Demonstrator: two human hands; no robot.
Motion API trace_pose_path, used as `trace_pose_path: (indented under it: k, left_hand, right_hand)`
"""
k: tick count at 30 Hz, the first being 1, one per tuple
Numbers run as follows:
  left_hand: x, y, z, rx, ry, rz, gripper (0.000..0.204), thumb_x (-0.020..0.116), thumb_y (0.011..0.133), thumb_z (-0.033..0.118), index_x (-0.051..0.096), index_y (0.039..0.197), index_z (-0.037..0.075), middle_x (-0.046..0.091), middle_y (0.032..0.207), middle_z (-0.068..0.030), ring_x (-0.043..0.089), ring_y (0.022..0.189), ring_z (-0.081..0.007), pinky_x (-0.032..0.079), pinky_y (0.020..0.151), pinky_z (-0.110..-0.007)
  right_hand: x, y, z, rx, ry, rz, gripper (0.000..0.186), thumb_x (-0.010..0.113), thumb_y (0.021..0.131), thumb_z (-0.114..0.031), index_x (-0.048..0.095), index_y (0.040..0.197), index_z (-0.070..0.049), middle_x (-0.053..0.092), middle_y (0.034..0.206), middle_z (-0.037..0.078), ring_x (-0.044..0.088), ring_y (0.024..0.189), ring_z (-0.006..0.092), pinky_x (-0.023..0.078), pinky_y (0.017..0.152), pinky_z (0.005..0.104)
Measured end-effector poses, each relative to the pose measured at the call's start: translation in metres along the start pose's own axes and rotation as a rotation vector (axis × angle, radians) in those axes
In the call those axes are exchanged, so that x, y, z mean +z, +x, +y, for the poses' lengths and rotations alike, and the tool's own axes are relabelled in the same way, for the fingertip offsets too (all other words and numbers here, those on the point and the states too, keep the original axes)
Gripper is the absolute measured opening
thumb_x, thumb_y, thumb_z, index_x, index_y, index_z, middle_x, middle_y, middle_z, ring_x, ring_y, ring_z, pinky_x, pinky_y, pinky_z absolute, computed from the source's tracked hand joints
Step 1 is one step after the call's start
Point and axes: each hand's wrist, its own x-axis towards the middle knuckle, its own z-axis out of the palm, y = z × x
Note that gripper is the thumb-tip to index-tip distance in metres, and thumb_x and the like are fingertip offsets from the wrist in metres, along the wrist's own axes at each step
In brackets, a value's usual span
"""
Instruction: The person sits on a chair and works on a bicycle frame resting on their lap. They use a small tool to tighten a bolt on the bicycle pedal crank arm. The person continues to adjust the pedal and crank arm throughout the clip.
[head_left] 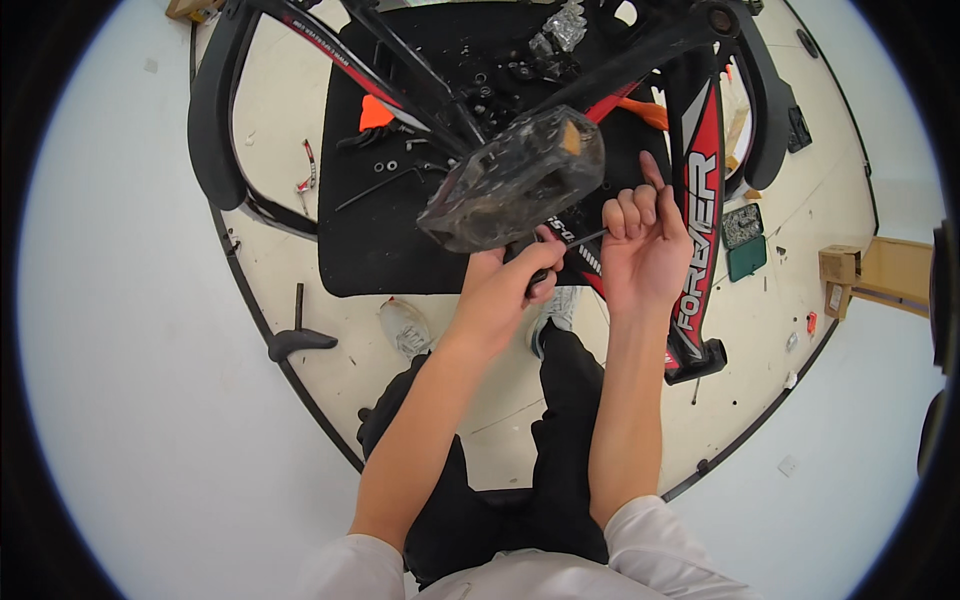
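Observation:
A black and red bicycle frame (704,205) lies over the black seat (360,255) of a chair. A scuffed part wrapped in clear plastic (500,175) sits in its middle. Just below that, my left hand (510,280) is closed on a dark part I cannot make out fully, partly hidden by my fingers. To its right, my right hand (645,240) has curled fingers pinching a thin black rod-like tool (585,240), which points toward the left hand.
Small hardware (385,166), an L-shaped key (372,192) and orange cloths (375,110) lie on the seat. A bicycle saddle with post (300,340), a green case (747,258) and a cardboard box (840,268) are on the floor. Chair armrests (215,150) flank the work.

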Motion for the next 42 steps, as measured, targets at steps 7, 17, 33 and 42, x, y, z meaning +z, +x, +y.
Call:
trace_pose_path:
  k: [7,17,33,42]
  left_hand:
    - [-0.016,-0.003,0.008,-0.108,-0.298,-0.029,0.013,0.053,0.088,0.015,0.052,0.088,0.002,0.053,0.076,-0.0100,0.040,0.051,-0.0097,0.030,0.048,-0.023]
    - [-0.013,0.007,0.010,0.023,0.083,0.000,0.009,0.059,0.082,0.005,0.051,0.085,0.003,0.052,0.076,-0.0087,0.042,0.055,-0.0096,0.030,0.050,-0.024]
    - [-0.010,0.008,0.004,0.904,0.714,0.191,0.016,0.064,0.082,0.000,0.059,0.097,0.000,0.061,0.088,-0.0060,0.057,0.070,-0.0087,0.046,0.063,-0.024]
    - [-0.015,0.014,-0.001,0.916,0.848,0.144,0.013,0.066,0.082,0.001,0.060,0.093,0.002,0.060,0.084,-0.0030,0.056,0.070,-0.0072,0.046,0.061,-0.024]
  right_hand:
    - [0.013,-0.014,0.018,-0.047,-0.023,-0.071,0.036,0.034,0.101,-0.018,0.044,0.123,0.009,0.029,0.065,-0.001,0.025,0.057,0.0091,0.025,0.053,0.0245]
    - [0.008,-0.002,0.011,0.069,0.137,-0.117,0.020,0.039,0.100,-0.017,0.052,0.095,-0.004,0.024,0.062,-0.002,0.021,0.059,0.0112,0.022,0.055,0.0259]
    - [0.016,0.004,0.020,0.092,-0.168,-0.062,0.040,0.035,0.102,-0.030,0.048,0.117,0.005,0.055,0.091,0.012,0.049,0.081,0.0187,0.043,0.080,0.0325]
    - [0.000,0.008,0.022,0.070,-0.085,0.034,0.040,0.033,0.103,-0.025,0.041,0.127,0.006,0.054,0.122,0.022,0.057,0.109,0.0281,0.046,0.097,0.0407]
